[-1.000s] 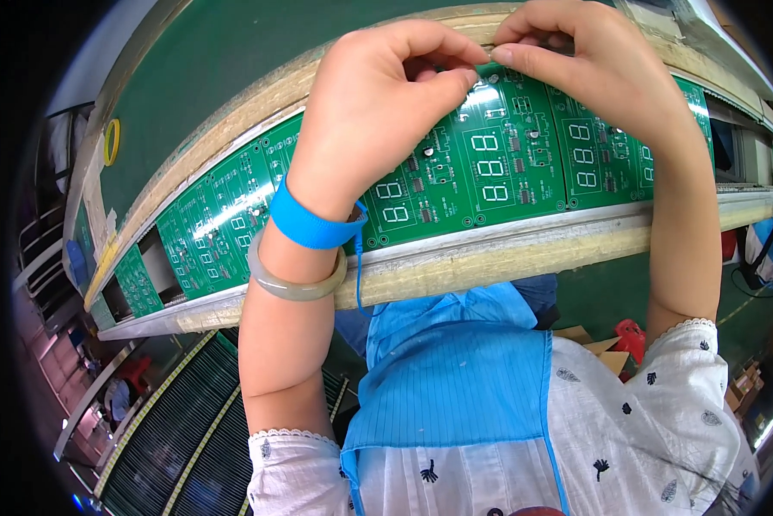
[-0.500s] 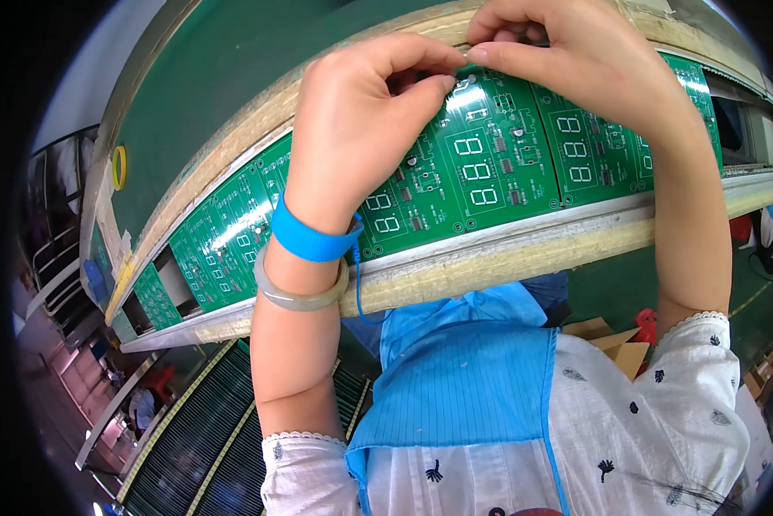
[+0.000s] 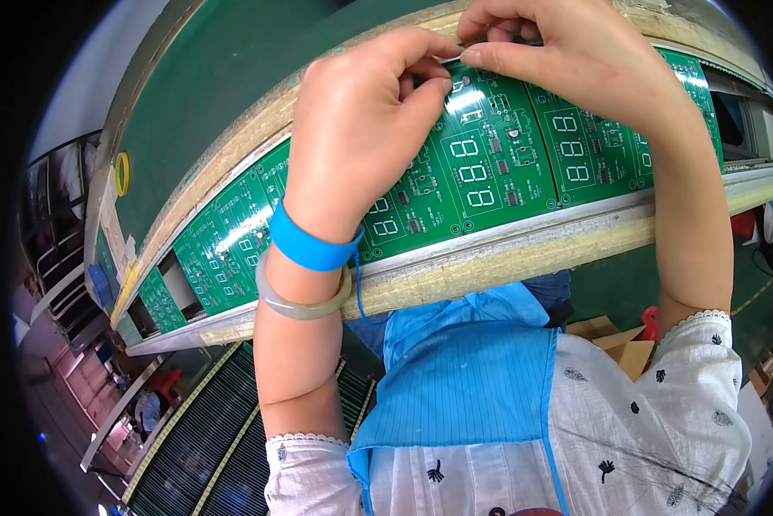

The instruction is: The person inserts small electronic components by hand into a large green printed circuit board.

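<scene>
Green circuit boards (image 3: 524,182) with white digit outlines and small dark chips lie in a row along a rail in front of me. My left hand (image 3: 352,129) is over the middle boards, its thumb and fingers curled in at the far edge. My right hand (image 3: 567,64) meets it there from the right, thumb and forefinger pinched. Their fingertips almost touch, and whatever sits between them is too small to make out. Around my left wrist are a blue strap (image 3: 311,243) with a cord and a pale bangle (image 3: 304,303).
The near rail (image 3: 489,258) runs between my body and the boards. Beyond the far rail (image 3: 231,133) lies a green surface (image 3: 206,69) with a yellow ring (image 3: 122,174) at its left. Racks of dark slats (image 3: 197,430) stand lower left; an open carton (image 3: 614,340) is lower right.
Both hands have shifted slightly left and away from me along the board's far edge. The left thumb and forefinger are a little farther apart. The boards look the same.
</scene>
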The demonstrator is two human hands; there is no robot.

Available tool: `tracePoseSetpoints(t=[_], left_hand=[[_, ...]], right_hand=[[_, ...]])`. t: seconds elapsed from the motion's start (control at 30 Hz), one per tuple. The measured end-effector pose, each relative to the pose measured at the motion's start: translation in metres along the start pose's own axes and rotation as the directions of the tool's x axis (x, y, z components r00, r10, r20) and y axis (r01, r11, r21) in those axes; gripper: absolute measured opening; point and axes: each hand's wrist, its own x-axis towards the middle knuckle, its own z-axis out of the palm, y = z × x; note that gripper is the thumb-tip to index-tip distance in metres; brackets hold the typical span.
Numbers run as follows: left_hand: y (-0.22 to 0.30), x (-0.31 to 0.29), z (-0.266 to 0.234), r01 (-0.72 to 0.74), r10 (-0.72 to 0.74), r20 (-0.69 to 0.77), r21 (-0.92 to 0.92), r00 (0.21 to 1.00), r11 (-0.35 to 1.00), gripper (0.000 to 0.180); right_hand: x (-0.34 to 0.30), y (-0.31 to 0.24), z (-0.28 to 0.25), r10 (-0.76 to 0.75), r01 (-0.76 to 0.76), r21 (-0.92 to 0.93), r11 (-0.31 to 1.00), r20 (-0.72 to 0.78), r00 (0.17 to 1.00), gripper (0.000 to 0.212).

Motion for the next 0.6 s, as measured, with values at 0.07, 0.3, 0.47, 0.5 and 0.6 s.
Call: tracePoseSetpoints(t=[0.07,0.3,0.47,0.5,0.6], left_hand=[[0.002,0.001,0.001,-0.007,0.007,0.003,0.029,1.000,1.000,0.024],[-0.005,0.001,0.002,-0.008,0.008,-0.013,-0.044,1.000,0.999,0.027],[-0.004,0.000,0.002,-0.020,0.020,-0.019,-0.015,1.000,1.000,0.028],[-0.003,0.000,0.003,-0.020,0.020,-0.019,-0.009,1.000,1.000,0.027],[-0.009,-0.001,0.006,-0.058,0.055,-0.070,-0.041,0.996,0.997,0.025]], right_hand=[[0.000,0.001,0.001,-0.012,0.012,0.014,1.000,-0.017,1.000,0.029],[0.000,0.007,0.004,-0.060,0.062,0.035,0.997,-0.063,0.996,0.030],[0.000,0.004,0.004,-0.030,0.031,0.029,0.999,-0.038,0.999,0.030],[0.000,0.003,0.003,-0.030,0.031,0.028,0.999,-0.039,0.999,0.030],[0.001,0.000,0.002,0.022,-0.022,0.036,0.999,-0.008,1.000,0.029]])
